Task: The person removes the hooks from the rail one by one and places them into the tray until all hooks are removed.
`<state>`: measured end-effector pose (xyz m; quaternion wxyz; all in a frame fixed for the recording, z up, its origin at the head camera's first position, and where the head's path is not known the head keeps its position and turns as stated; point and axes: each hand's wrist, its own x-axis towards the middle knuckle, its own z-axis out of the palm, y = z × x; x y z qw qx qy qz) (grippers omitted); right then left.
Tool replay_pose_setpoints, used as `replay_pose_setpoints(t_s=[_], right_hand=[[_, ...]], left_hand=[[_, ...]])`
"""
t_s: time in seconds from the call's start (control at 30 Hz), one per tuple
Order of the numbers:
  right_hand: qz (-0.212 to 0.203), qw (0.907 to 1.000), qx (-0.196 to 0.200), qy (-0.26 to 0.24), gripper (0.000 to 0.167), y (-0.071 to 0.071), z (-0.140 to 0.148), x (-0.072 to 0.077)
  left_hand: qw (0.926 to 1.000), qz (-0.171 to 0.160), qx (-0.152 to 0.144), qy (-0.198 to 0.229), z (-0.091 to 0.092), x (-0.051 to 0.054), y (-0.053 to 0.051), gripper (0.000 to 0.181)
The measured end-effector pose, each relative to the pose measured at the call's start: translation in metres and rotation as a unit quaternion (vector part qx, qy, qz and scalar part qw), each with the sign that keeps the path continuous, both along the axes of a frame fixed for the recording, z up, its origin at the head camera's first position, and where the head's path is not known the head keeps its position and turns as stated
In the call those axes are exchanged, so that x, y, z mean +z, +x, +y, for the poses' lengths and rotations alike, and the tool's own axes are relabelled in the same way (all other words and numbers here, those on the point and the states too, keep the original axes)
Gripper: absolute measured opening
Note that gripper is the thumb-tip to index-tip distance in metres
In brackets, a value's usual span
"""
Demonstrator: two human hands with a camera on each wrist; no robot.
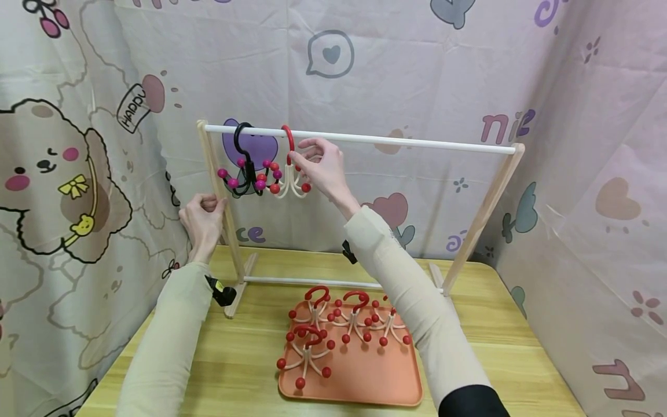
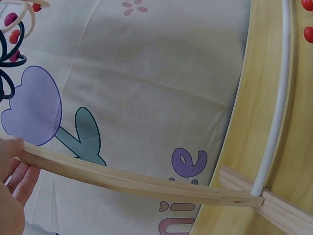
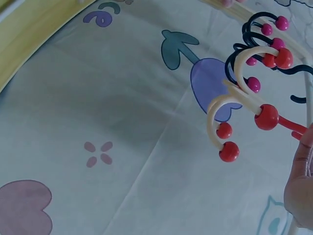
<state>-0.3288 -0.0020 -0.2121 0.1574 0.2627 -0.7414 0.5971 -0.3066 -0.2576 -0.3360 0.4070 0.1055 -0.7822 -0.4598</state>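
Observation:
My right hand (image 1: 324, 168) pinches the red hook of a cream multi-arm hanger (image 1: 287, 179) with red ball tips. That hook sits over the white rod (image 1: 396, 141) of a wooden-ended rack. To its left hang black hooked hangers (image 1: 250, 172) with magenta balls; they overlap, so I cannot tell how many. At the rack's left side, my left hand (image 1: 202, 223) grips the wooden post (image 1: 229, 231). In the left wrist view, thumb and fingers lie on either side of that post (image 2: 122, 180). The right wrist view shows the cream hanger's red balls (image 3: 266, 117) beside the fingers.
An orange tray (image 1: 375, 376) lies on the wooden table (image 1: 239, 359), bearing several more cream hangers (image 1: 306, 353) with red hooks. A lower white bar (image 1: 312, 282) joins the rack's feet. Printed cloth (image 1: 396, 69) surrounds the table at the back and sides.

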Motion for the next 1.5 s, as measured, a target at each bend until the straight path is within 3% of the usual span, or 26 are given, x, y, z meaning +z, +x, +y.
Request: replay_pose_setpoints(t_s=[0.5,0.97,1.5], right_hand=[[-0.009,0.9993,-0.029,0.02,0.02,-0.008,-0.018,0.006],[0.01,0.9991,-0.04,0.014,0.014,-0.011,-0.008,0.002],[0.026,0.9984,-0.036,-0.036,0.014,-0.005,0.003,0.0]], left_hand=[[0.9999,0.009,0.003,-0.005,-0.001,0.0,-0.002,0.026],[1.0,0.003,-0.001,-0.005,0.0,0.0,-0.001,0.028],[0.9999,-0.008,0.008,0.002,0.001,0.002,-0.001,0.027]])
